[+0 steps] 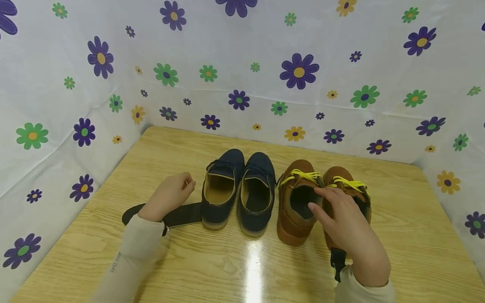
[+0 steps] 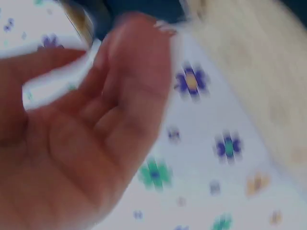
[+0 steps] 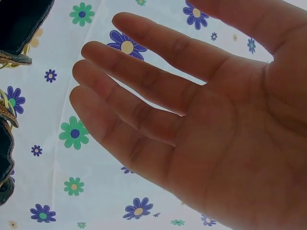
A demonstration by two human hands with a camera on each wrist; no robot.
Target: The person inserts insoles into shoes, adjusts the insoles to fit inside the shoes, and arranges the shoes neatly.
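Observation:
In the head view my left hand (image 1: pixel 170 195) hovers just left of a pair of navy lace-up shoes (image 1: pixel 225 185), its fingers loosely curled round nothing. Beneath that wrist lies a flat black insole-shaped piece (image 1: pixel 184 214), partly covered by the arm. The left wrist view shows the same hand (image 2: pixel 110 129) blurred, with no object between thumb and fingers. My right hand (image 1: pixel 342 212) is spread over a pair of brown shoes with yellow laces (image 1: pixel 297 227), hiding part of the right one. Seen from the wrist, the right palm (image 3: pixel 225 124) is bare and its fingers extend.
All the shoes stand side by side on a light wooden tabletop (image 1: pixel 212 265), toes toward the back. White cloth with printed flowers (image 1: pixel 227 50) hangs behind the table and along both sides.

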